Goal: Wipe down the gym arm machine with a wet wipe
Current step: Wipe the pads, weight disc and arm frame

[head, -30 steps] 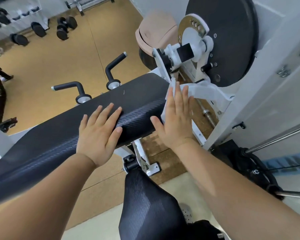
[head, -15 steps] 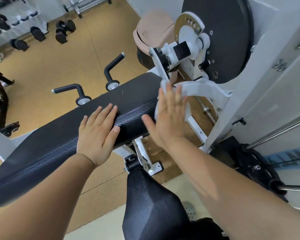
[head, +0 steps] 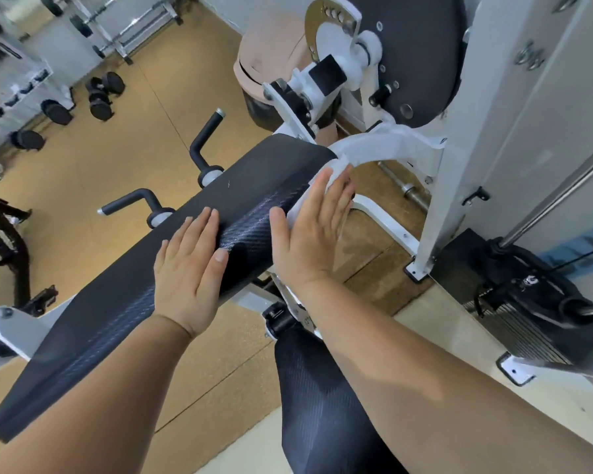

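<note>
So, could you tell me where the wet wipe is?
Head view, right of centre: the wet wipe lies under the right hand against the right end of the arm pad, beside the white frame.

Holds both bare forearms out and forward from the lower edge of the frame, the left rising from the bottom-left corner, the right from the bottom-right. Rests the left hand (head: 189, 268) palm down on the black weave-textured padded arm rest (head: 117, 302), fingers straight and together, thumb lying alongside on the near slope. Presses the right hand (head: 308, 234) flat, fingers straight and thumb spread wide, over a crumpled white wet wipe (head: 337, 165) at the pad's right end. Shows both wrists straight, hands near each other but apart.
</note>
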Demonstrator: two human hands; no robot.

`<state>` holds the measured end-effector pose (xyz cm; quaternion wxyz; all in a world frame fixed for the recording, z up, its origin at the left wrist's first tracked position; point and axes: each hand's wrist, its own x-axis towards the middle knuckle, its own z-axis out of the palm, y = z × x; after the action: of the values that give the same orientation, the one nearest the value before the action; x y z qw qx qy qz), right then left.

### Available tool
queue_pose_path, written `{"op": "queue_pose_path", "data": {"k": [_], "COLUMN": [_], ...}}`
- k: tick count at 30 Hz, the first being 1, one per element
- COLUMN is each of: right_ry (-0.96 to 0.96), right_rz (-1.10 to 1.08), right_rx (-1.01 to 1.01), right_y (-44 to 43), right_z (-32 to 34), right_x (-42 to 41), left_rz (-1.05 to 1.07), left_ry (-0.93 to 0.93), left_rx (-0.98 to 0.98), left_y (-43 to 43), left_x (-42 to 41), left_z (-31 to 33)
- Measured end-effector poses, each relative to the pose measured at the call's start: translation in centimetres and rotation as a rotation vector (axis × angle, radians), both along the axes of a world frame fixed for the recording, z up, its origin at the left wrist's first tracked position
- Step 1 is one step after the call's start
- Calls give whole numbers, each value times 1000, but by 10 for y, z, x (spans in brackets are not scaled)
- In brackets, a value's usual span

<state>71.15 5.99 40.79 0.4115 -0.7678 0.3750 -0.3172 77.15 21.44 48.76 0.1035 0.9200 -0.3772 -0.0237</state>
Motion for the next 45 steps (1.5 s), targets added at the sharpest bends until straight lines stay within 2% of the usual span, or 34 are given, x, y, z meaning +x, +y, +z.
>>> {"op": "queue_pose_path", "data": {"k": [2, 6, 8, 9, 13, 14, 16, 20, 22, 24, 26, 28, 29, 30, 31, 33, 35, 36, 38, 39, 40, 42, 43, 44, 45], "right_ry": [47, 260, 313, 309, 188, 177, 191, 284, 280, 334, 361, 277, 252, 266, 288, 310, 326, 322, 337, 392, 433, 388, 320, 297, 316], "right_rz": [61, 452, 504, 465, -36, -94, -34, 415, 550, 474, 193, -106, -188, -219, -182, 118, 460, 548, 605, 521, 361, 15, -88, -127, -122], "right_rx": [-55, -626, -841, -828, -203, -135, -186, -543, -695, -760, -522, -172, -80, -112, -237, -520, -696, -782, -921, -929, -838, -446, -261, -158, -146], "right_y": [24, 62, 42, 30, 27, 49, 97, 230, 246, 213, 167, 131, 131, 144, 161, 216, 271, 280, 255, 236, 216, 179, 174, 182, 200], "right_z": [-1, -33, -36, -31, 4, 10, 12, -7, -14, -9, 6, 28, 40, 46, 48, 41, 17, 8, 8, 17, 25, 38, 40, 42, 35], "right_x": [0, -24, -28, -26, 2, 10, 16, 8, 6, 9, 15, 24, 31, 38, 43, 42, 29, 22, 17, 18, 22, 25, 29, 34, 39], "left_rz": [-9, -5, 2, -9, -58, -57, -26, -36, -99, -175, -191, -171, -171, -179, -190, -201, -204, -213, -245, -250, -243, -200, -167, -134, -105], "left_ry": [52, 340, 429, 410, 130, 73, -9, -126, -141, -116, -44, 42, 77, 102, 120, 153, 175, 176, 168, 171, 188, 239, 261, 274, 263], "left_rx": [-81, -360, -448, -456, -336, -299, -252, -196, -176, -161, -210, -302, -335, -361, -384, -422, -441, -445, -460, -471, -478, -485, -501, -529, -561], "left_y": [3, 15, 29, 40, 113, 137, 170, 232, 251, 260, 263, 263, 264, 265, 267, 268, 268, 269, 272, 274, 274, 274, 274, 277, 282], "left_x": [1, 7, 6, 4, 10, 15, 24, 43, 47, 48, 51, 53, 53, 53, 54, 56, 58, 59, 60, 60, 60, 59, 58, 58, 57], "left_z": [1, 9, 17, 20, 18, 16, 9, 0, -4, -8, -8, -6, -6, -7, -8, -9, -9, -9, -10, -10, -9, -7, -5, -4, -3]}}
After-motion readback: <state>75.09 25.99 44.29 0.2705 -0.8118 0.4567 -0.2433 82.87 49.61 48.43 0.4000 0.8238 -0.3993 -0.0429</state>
